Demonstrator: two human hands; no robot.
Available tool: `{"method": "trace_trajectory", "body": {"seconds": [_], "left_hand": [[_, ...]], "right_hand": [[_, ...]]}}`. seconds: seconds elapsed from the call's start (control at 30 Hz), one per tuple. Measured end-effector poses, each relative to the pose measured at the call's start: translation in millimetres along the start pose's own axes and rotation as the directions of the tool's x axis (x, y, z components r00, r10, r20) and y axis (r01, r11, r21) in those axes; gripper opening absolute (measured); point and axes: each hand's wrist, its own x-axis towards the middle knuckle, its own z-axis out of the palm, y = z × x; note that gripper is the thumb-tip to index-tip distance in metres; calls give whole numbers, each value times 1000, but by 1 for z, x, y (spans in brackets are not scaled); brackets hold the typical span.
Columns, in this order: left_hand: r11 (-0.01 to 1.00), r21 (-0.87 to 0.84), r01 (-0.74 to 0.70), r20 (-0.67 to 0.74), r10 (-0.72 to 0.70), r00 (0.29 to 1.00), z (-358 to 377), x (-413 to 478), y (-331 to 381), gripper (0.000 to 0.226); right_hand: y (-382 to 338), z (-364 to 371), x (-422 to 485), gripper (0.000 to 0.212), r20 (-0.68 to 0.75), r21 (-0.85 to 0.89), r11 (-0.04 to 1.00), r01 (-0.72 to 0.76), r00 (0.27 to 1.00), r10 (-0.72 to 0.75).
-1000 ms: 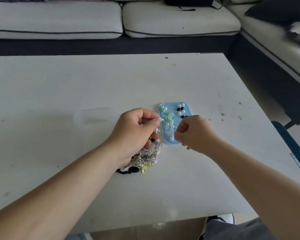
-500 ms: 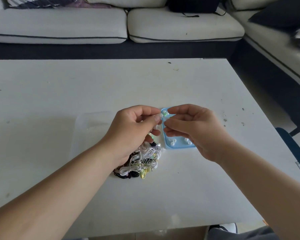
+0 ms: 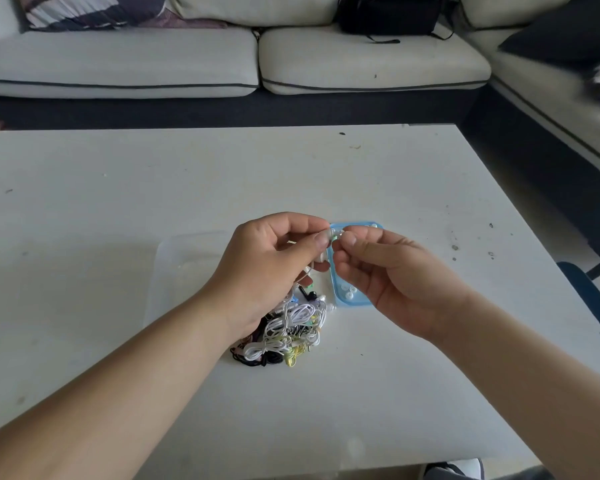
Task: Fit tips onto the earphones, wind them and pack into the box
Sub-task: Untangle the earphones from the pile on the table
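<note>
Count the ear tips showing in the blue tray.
3 white ear tips cluster at the near end of the blue tray; the right hand covers its middle, so more may be hidden.

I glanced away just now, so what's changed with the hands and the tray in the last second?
The right hand rose from the tray and moved left to the left hand, bringing a pinched tip to the earbud held there. The left hand, the tray and the cable pile stayed put.
</note>
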Motion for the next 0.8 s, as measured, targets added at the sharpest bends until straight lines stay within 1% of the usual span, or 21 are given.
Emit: {"method": "trace_trajectory", "body": {"seconds": [0.13,0.27,0.43,0.67,0.8], "left_hand": [[1000,12,-15,4,15,1000,0,-1,1,11],[999,22,-23,3,23,1000,0,-1,1,10],[999,43,-23,-27,24,999,1,0,-1,10],[999,30,-42,-9,42,999,0,1,-2,10],[999,31,-44,-5,45,999,0,0,-3,11]], "right_hand": [[2,2,1,10,6,55,998,-13,1000,13],[2,3,1,8,10,55,998,-8,1000,7],[0,7,-2,18,51,-8,1000,18,999,-18],[0,4,-1,8,45,-101,994,45,998,-40],[2,4,-1,12,45,-163,985,64,997,-57]]}}
